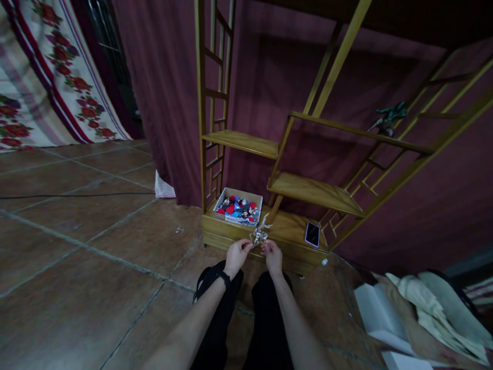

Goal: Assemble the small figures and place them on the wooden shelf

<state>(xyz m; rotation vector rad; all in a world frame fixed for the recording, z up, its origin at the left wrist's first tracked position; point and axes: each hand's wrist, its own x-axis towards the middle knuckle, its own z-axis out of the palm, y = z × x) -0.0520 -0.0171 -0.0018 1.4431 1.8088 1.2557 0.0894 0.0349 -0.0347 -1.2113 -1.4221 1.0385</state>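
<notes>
On shelf base: box (pixel 239 207) of red-blue trinkets; left hand (pixel 238 254), right hand (pixel 272 254) both pinch silvery ornament (pixel 260 234).

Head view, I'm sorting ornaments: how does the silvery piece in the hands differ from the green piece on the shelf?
The silvery piece is pale and shiny; the green piece is dark teal. The silvery piece is pinched between the left hand and right hand, low down; the green piece rests untouched on the upper shelf. Both are small with irregular outlines; finer detail cannot be told.
</notes>
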